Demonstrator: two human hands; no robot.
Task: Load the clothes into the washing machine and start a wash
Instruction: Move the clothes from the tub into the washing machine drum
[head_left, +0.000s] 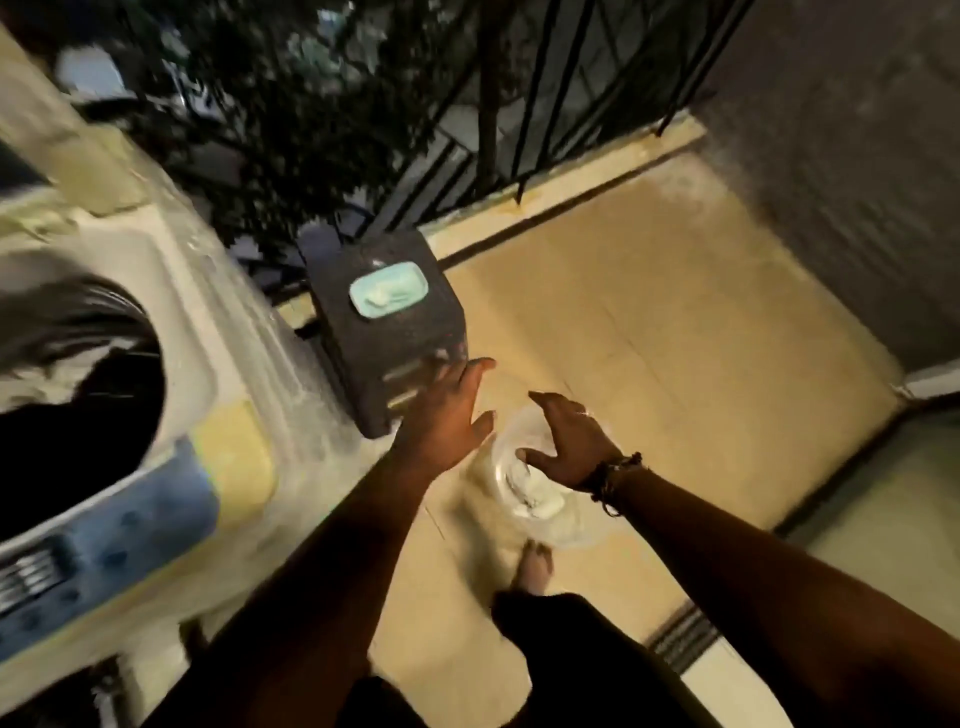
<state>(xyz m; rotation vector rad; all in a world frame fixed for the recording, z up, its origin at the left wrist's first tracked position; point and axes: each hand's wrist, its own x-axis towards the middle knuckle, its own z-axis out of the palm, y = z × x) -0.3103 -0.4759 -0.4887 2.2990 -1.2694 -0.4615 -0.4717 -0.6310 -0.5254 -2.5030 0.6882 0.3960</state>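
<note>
Both my hands reach down, fingers spread, gripping nothing: left hand (447, 415) beside the stool (387, 332), right hand (569, 441) over the tub (524, 488) of white powder. Washer (104, 395) stands open at left. Risk: a hasty grab tips the tub, spilling powder.

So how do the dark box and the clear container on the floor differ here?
The dark box is opaque, blocky and stands beside the washing machine; the clear container is see-through and rounded, further from it. The box carries a teal dish on top; the container holds something white inside. The left hand reaches by the box, the right hand over the container. Both sit on the tiled floor.
</note>
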